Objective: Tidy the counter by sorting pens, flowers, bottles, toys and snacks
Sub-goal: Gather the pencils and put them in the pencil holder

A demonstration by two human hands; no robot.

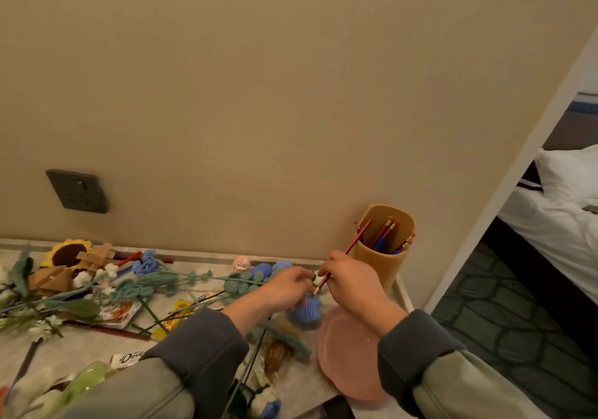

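Two hands: your left hand (284, 289) and right hand (351, 284) sit close together, fingertips almost meeting, over the right end of the counter (97, 344).
Right hand: pinches a red pencil (357, 239) near its sharpened end; the eraser end slants up to 1 o'clock, against the pen holder (382, 263).
Left hand: fingers curled at the pencil's lower tip; you cannot tell whether they pinch it.
Pen holder: upright against the wall (291, 95), at 1 o'clock just beside your right hand, holding pencils and blue pens.
Right rim: runs just beside the holder's foot; past it, at 3 o'clock, lies patterned floor (517, 321).
Pink plate (343, 363): at 6 o'clock, partly under your right wrist, near the front right corner.
Blue crochet flower (305, 310): directly beneath your left hand.
Clutter: at 9 o'clock, long crochet stems (181, 278) cross the counter over snack wrappers (176, 316).
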